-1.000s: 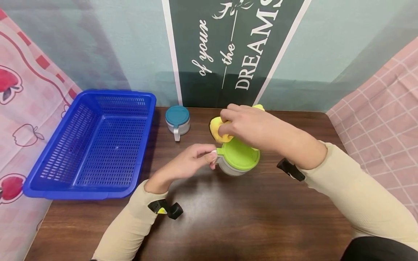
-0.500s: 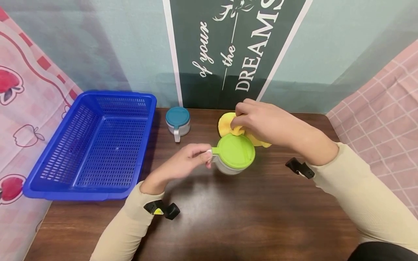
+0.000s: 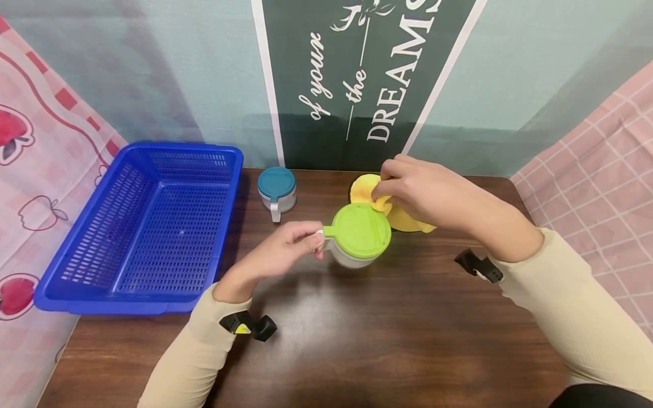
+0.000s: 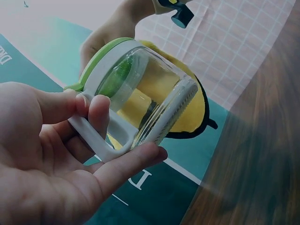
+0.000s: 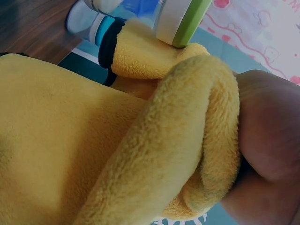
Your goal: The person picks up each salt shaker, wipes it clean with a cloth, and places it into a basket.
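- Two hands are at work: the left hand [image 3: 279,250] pinches the handle [image 4: 93,133] of the green jar [image 3: 359,229] between thumb and fingers; the right hand [image 3: 423,191] grips a bunched fold of the yellow cloth [image 3: 364,188].
- Centred in the head view, the green jar seems to be held above the table [image 3: 331,351], tilted, with the cloth at one o'clock from it, apparently touching the lid's edge.
- Judging progress, wiping looks under way: lid on, cloth gathered and at the jar. How much surface is done cannot be told.
- Left, it seems: finishing this jar. The blue jar [image 3: 276,182], at ten o'clock, and the basket [image 3: 122,306], at nine, are out of both hands.
- Left arm reaches in from seven o'clock, thumb uppermost; right arm from four, back of hand up, fingers bent down toward nine.
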{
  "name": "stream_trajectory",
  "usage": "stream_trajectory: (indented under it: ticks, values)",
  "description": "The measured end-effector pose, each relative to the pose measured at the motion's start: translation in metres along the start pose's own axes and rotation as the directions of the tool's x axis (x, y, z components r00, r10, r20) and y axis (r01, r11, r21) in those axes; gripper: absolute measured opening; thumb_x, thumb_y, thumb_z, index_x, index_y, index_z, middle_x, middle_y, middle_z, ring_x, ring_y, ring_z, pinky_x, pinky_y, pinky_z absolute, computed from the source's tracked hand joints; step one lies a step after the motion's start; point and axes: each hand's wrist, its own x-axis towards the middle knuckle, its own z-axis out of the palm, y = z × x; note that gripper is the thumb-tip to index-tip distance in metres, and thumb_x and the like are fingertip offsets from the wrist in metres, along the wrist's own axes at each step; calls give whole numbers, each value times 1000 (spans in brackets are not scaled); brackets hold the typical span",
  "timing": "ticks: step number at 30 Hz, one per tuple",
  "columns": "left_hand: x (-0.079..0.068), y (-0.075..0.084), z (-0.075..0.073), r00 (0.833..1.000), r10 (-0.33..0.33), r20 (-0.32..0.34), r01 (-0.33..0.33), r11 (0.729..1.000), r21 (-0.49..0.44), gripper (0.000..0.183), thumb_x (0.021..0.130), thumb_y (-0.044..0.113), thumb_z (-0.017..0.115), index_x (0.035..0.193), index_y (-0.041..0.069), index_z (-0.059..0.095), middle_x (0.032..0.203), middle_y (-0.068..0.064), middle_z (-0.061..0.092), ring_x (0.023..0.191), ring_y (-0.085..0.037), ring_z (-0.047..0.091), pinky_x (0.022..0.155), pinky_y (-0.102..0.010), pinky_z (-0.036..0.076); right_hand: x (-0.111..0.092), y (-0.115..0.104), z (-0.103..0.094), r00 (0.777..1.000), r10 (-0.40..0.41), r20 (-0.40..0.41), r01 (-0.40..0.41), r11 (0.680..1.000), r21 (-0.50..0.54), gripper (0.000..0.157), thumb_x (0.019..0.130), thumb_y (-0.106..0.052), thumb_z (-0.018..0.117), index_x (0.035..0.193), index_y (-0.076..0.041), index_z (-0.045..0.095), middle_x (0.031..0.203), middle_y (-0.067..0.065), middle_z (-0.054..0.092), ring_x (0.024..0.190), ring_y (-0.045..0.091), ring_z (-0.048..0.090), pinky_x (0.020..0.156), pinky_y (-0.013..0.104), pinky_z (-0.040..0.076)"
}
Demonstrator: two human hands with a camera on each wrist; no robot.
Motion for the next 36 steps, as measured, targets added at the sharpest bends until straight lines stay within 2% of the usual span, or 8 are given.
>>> stream_trajectory:
  ticks: [6,15,23,32,36]
  values:
    - [0,0,-1,1000,-10,-10,10,1000,-1,26,108,10,47,86,7,59,81,-1,58,81,-19,54,75,-32,42,-5,0,0,1000,13,3,-13,1000,3,33,76,12,76,100,-11,74,93,2,55,90,22,53,75,39,54]
    - [0,-3,-3,999,-2,-41,1,1000,-22,26,108,7,46,86,5,59,81,-2,58,82,-27,55,76,-32,44,-13,1,1,1000,5,-17,-5,1000,16,32,80,13,73,100,-12,74,95,3,55,91,22,53,74,40,54]
    - [0,-3,-4,999,-2,-52,1,1000,-15,25,108,7,46,86,5,60,82,-3,59,81,-21,55,75,-33,44,-17,1,2,999,-8,-36,9,1000,30,32,80,13,73,98,-14,73,96,2,56,89,22,53,72,40,53]
    - [-1,-4,-7,998,-10,-58,9,1000,-17,25,108,6,46,86,4,59,82,-4,59,83,-28,57,77,-33,46,-21,-1,0,997,-45,-56,46,999,23,37,76,15,72,98,-14,73,93,2,56,87,23,53,71,39,52]
    - [-1,-4,-7,998,-15,-66,14,1000,-16,26,107,5,46,86,4,59,82,-4,59,84,-31,56,78,-37,45,-25,0,-4,996,-41,-80,43,999,26,38,74,15,75,99,-13,74,93,1,56,88,22,53,72,39,52]
